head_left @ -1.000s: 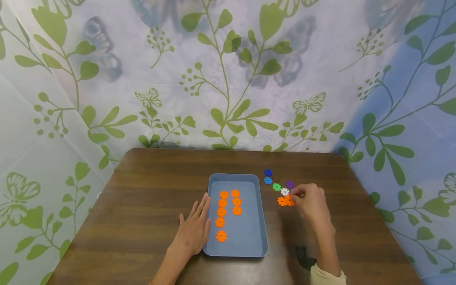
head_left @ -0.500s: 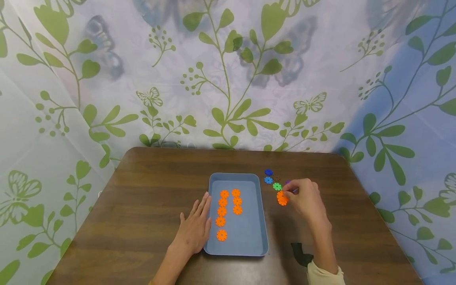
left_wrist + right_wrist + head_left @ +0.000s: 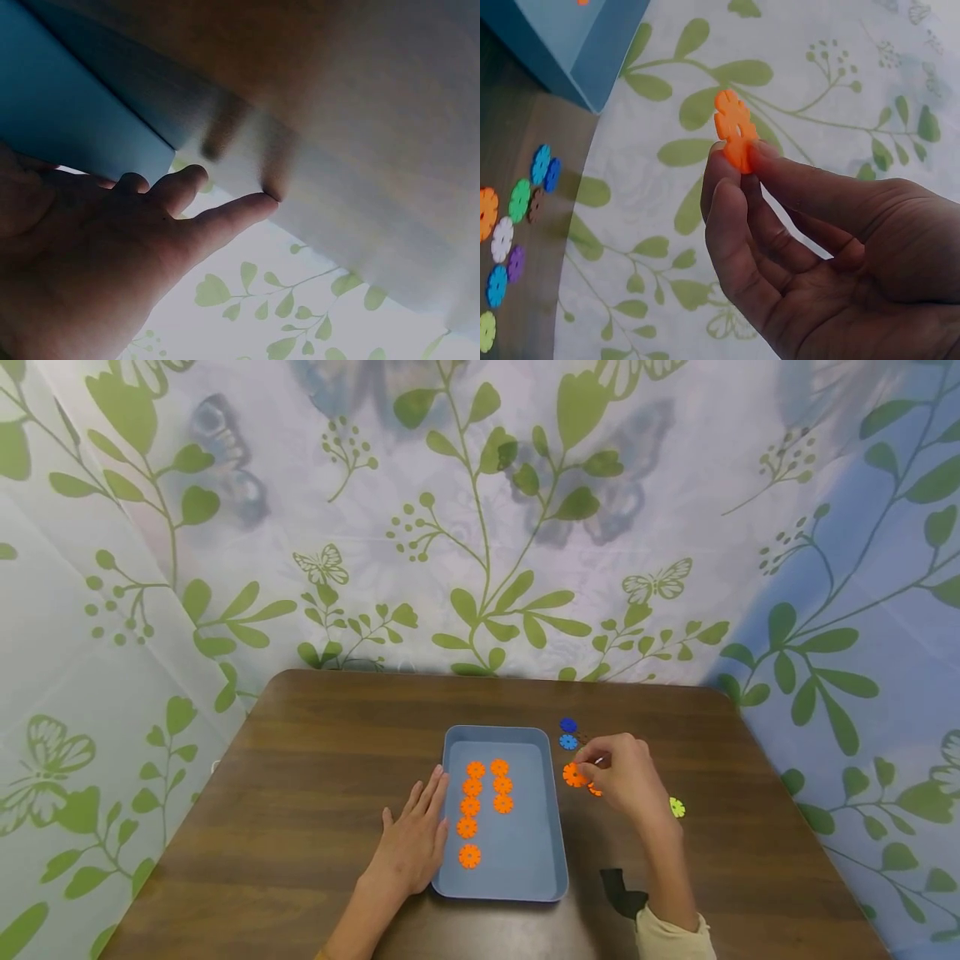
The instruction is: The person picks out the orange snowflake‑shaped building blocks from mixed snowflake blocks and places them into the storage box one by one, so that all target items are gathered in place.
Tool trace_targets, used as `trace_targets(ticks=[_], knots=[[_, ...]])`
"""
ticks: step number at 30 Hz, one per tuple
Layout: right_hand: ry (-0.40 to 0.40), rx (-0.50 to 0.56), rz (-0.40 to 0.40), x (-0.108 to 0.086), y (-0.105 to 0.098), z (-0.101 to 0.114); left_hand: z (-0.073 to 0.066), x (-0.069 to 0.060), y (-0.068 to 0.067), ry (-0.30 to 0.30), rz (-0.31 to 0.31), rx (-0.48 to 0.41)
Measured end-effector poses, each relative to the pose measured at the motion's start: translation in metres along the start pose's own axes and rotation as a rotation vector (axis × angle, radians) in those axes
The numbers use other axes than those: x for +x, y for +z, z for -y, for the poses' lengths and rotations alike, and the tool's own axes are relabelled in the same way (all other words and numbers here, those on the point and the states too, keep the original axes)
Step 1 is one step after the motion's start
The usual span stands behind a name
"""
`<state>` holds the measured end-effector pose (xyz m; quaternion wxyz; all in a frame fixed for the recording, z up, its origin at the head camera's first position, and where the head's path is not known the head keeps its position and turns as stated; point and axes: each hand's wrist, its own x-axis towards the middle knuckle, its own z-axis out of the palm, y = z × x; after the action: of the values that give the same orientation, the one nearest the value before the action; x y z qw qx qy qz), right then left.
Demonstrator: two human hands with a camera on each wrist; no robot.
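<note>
My right hand (image 3: 626,781) pinches an orange notched disc (image 3: 733,127) between thumb and fingertips, above the table just right of the blue-grey tray (image 3: 521,864). The tray holds several similar orange discs (image 3: 469,807), in two columns toward its left and middle. My left hand (image 3: 408,847) rests with fingers extended along the tray's left side. Beside the right hand lie loose discs: another orange one (image 3: 487,214), a green one (image 3: 520,200), a white one (image 3: 502,240) and a purple one (image 3: 515,262). In the head view, the right hand hides some of them.
Farther back are a dark blue disc (image 3: 567,725) and a light blue disc (image 3: 567,742). A yellow-green disc (image 3: 677,807) lies right of the forearm. A black strap-like piece (image 3: 622,895) shows by the right sleeve. Leaf-patterned cloth (image 3: 480,527) hangs behind the brown table (image 3: 337,743).
My right hand has picked up an orange disc from the loose ones and carried it left toward the tray. The yellow-green disc has come into sight. My left hand stays at the tray.
</note>
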<state>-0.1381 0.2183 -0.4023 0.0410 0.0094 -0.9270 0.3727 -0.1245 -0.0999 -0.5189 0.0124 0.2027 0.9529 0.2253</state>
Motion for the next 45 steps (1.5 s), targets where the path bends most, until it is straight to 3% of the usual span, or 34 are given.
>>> trace_targets(ticks=[6, 13, 22, 38, 45], knots=[[0.01, 0.045, 0.053, 0.006, 0.01, 0.006, -0.002, 0.0, -0.001, -0.017, 0.014, 0.004], [-0.032, 0.082, 0.108, 0.016, 0.025, 0.01, -0.003, -0.001, -0.002, -0.03, 0.02, 0.013], [-0.063, 0.076, 0.154, 0.026, 0.048, 0.006, -0.003, -0.001, -0.002, -0.037, 0.02, 0.017], [0.017, 0.083, 0.297, 0.042, 0.089, -0.002, -0.003, -0.001, -0.002, -0.027, 0.02, 0.031], [-0.006, 0.115, 0.332, 0.045, 0.102, -0.006, -0.003, -0.001, -0.002, -0.033, 0.026, 0.035]])
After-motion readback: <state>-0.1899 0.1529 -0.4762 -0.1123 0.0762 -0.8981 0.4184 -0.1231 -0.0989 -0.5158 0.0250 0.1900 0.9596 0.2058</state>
